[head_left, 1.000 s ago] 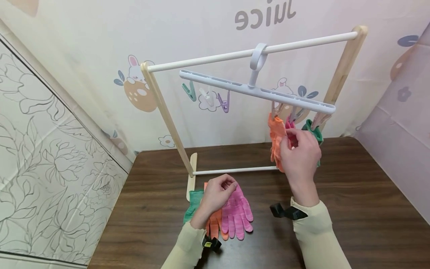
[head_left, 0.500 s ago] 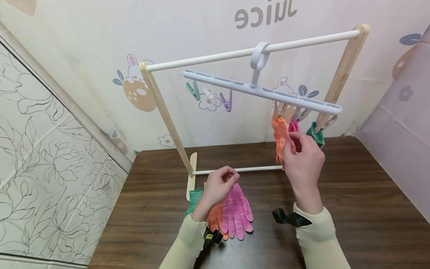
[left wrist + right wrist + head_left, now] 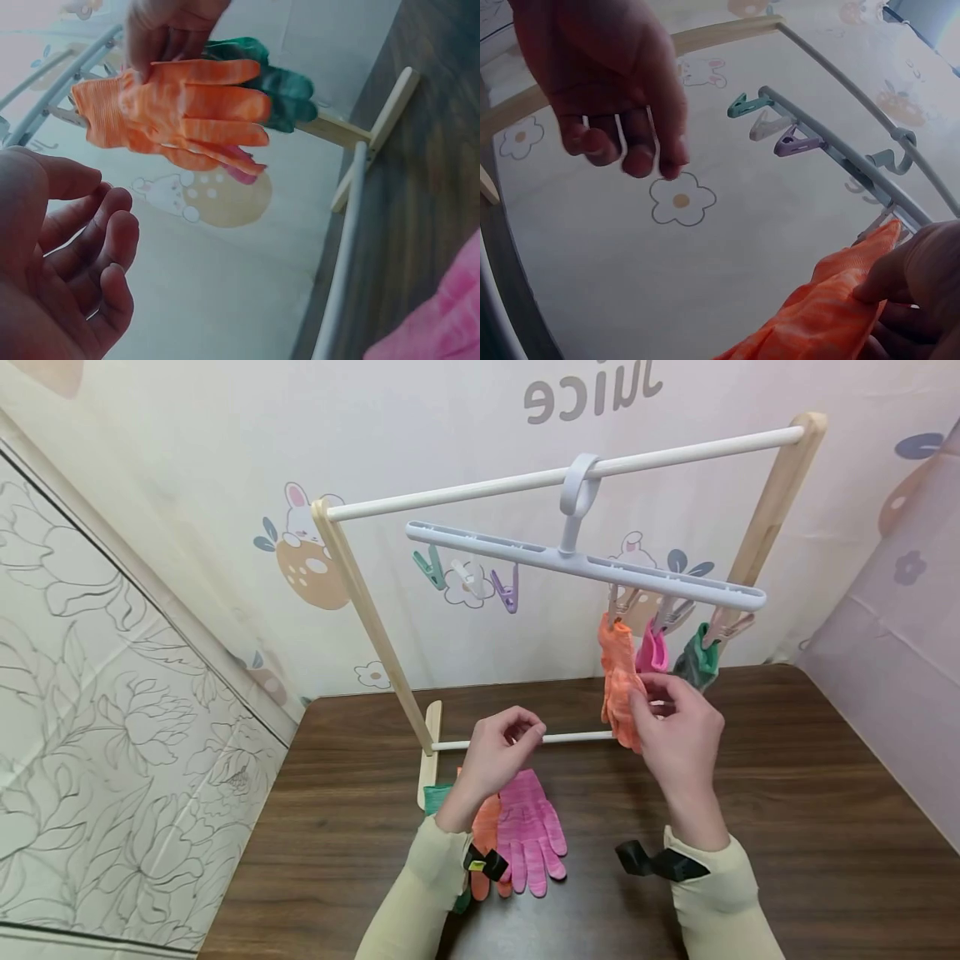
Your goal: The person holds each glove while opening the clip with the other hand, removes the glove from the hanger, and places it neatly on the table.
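My right hand (image 3: 684, 727) pinches the side of an orange glove (image 3: 618, 664), its thumb on the fabric in the right wrist view. This glove hangs by its cuff from a clothespin (image 3: 619, 602) on the pale grey hanger (image 3: 517, 552). Beside it, a pink glove (image 3: 652, 650) and a green glove (image 3: 697, 662) are clipped up too. My left hand (image 3: 497, 750) hovers with loosely bent fingers, holding nothing. Below it on the table lie another pink glove (image 3: 531, 835), an orange one (image 3: 486, 837) and a green one (image 3: 436, 797), the latter two partly hidden by my left arm.
The hanger hooks over the white rod (image 3: 465, 488) of a wooden rack (image 3: 372, 618). Green (image 3: 431, 568), white (image 3: 468, 579) and purple (image 3: 507, 591) clothespins hang from its left half. A lower white bar (image 3: 577, 737) spans the rack just above the brown table (image 3: 810, 793).
My left hand has risen and shifted right, away from the gloves on the table. My right hand has moved slightly down along the hanging orange glove, and the hanger has swung a little to the right.
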{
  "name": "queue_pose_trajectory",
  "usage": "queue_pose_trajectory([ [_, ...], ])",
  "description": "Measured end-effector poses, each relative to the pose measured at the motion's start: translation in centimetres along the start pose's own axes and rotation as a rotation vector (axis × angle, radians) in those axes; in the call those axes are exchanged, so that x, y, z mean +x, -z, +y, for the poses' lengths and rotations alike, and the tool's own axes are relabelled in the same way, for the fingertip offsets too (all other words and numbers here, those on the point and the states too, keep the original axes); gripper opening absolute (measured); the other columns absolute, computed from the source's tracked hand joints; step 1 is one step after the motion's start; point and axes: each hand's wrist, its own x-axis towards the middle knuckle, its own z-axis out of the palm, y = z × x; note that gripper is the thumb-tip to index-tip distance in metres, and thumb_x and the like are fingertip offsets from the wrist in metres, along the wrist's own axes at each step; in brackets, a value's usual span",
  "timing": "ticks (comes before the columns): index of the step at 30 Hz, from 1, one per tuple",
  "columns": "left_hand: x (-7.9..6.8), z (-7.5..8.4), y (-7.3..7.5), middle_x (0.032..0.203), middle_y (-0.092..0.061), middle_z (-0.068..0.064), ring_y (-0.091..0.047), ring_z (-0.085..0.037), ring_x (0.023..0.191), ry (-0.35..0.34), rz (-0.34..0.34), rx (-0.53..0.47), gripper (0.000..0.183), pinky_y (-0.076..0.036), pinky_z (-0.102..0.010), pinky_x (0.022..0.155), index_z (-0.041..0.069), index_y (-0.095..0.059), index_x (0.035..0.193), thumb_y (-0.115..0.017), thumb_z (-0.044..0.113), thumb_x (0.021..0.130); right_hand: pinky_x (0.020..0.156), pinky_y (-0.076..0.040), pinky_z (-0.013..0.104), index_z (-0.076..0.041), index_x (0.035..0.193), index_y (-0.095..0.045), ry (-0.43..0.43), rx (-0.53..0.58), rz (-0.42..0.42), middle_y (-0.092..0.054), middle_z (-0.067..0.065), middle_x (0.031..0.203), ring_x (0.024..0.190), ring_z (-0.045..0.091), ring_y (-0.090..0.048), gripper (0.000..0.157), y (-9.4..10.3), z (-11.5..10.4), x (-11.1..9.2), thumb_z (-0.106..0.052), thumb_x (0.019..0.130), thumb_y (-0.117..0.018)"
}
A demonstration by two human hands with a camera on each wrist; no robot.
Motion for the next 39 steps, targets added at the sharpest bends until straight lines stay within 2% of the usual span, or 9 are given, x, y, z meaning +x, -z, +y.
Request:
queue_pose_trajectory([
  [3, 0.6, 0.4, 0.1, 0.075, -0.065, 0.001, -0.056, -0.013, 0.063, -0.021, 0.014, -0.032, 0.01, -0.046, -0.025, 0.056, 0.011, -0.071, 0.097, -0.065, 0.02, 0.098, 0.069, -0.043, 0.006, 0.001, 0.104, -0.074, -0.006, 0.013, -0.017, -0.073, 0.014, 0.095, 0.075, 0.002, -0.059, 0.021, 0.0, 0.2, -0.1, -0.01, 0.087, -0.077],
  [6, 1.1, 0.8, 0.1, 0.076, -0.065, -0.005, -0.055, -0.016, 0.064, -0.05, 0.037, -0.062, 0.011, -0.045, -0.026, 0.057, 0.008, -0.071, 0.098, -0.066, 0.018, 0.097, 0.068, -0.044, 0.007, 0.0, 0.106, -0.074, -0.025, 0.023, -0.039, -0.073, 0.013, 0.097, 0.075, -0.006, -0.055, 0.022, 0.0, 0.3, -0.1, -0.012, 0.088, -0.077],
  [12, 2.6, 2.0, -0.2, 0.082, -0.065, -0.003, -0.055, -0.014, 0.07, -0.102, 0.075, -0.074, 0.011, -0.046, -0.025, 0.062, 0.007, -0.071, 0.099, -0.067, 0.017, 0.096, 0.067, -0.044, 0.008, 0.0, 0.105, -0.074, -0.052, 0.034, -0.073, -0.073, 0.013, 0.093, 0.074, -0.001, -0.056, 0.021, -0.2, 0.4, -0.4, -0.012, 0.088, -0.076],
  [19, 4.3, 3.3, -0.6, 0.086, -0.066, 0.001, -0.057, -0.012, 0.071, -0.128, 0.086, -0.106, 0.012, -0.048, -0.026, 0.062, 0.008, -0.07, 0.101, -0.066, 0.018, 0.096, 0.067, -0.045, 0.008, 0.001, 0.104, -0.074, -0.033, 0.068, -0.095, -0.072, 0.012, 0.092, 0.074, 0.002, -0.057, 0.019, -0.6, 0.5, -0.8, -0.01, 0.088, -0.076],
  [27, 6.6, 5.1, -1.3, 0.097, -0.07, 0.001, -0.061, -0.007, 0.09, -0.151, 0.086, -0.108, 0.018, -0.051, -0.028, 0.071, 0.008, -0.069, 0.108, -0.065, 0.021, 0.097, 0.068, -0.044, 0.006, 0.0, 0.105, -0.074, -0.044, 0.05, -0.086, -0.073, 0.013, 0.096, 0.076, -0.003, -0.056, 0.022, -0.2, 0.6, -0.9, -0.014, 0.089, -0.076],
  [31, 7.6, 5.8, -1.6, 0.106, -0.071, 0.002, -0.06, -0.005, 0.094, -0.149, 0.081, -0.131, 0.02, -0.051, -0.027, 0.074, 0.01, -0.067, 0.115, -0.063, 0.02, 0.098, 0.068, -0.044, 0.007, 0.001, 0.104, -0.073, -0.04, 0.053, -0.087, -0.073, 0.014, 0.095, 0.076, -0.004, -0.056, 0.02, -0.2, 0.6, -0.8, -0.013, 0.089, -0.075],
  [36, 8.9, 6.4, -1.8, 0.116, -0.068, 0.003, -0.059, -0.005, 0.102, -0.13, 0.08, -0.176, 0.027, -0.051, -0.031, 0.082, 0.012, -0.062, 0.125, -0.06, 0.021, 0.1, 0.067, -0.044, 0.008, 0.002, 0.104, -0.073, -0.03, 0.071, -0.098, -0.072, 0.014, 0.092, 0.074, 0.0, -0.055, 0.019, -0.3, 0.6, -0.9, -0.01, 0.09, -0.074],
  [39, 9.6, 6.5, -2.0, 0.123, -0.065, 0.005, -0.057, -0.005, 0.107, -0.134, 0.056, -0.175, 0.031, -0.05, -0.031, 0.088, 0.012, -0.059, 0.13, -0.058, 0.022, 0.101, 0.067, -0.045, 0.008, 0.002, 0.104, -0.072, -0.024, 0.079, -0.101, -0.071, 0.014, 0.092, 0.073, 0.001, -0.056, 0.018, -0.4, 0.6, -0.8, -0.009, 0.09, -0.074],
])
